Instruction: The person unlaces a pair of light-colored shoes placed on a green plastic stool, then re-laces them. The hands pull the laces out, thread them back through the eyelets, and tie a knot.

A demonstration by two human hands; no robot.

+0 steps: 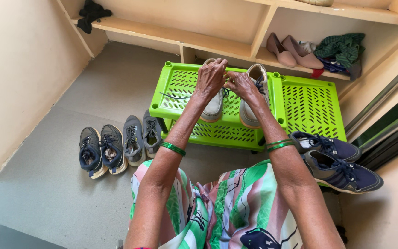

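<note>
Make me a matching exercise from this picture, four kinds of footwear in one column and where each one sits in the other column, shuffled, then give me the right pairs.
Things:
1. pale lace-up shoes
2. pink flat shoes
3. grey sneakers
4. navy sneakers with white soles

Places:
A. on the floor, left of the green rack
B. on the floor, right of the person's lap
C. on top of the green rack, at both hands
D. on the wooden shelf behind the rack

Pairs: 1-C, 2-D, 3-A, 4-B
</note>
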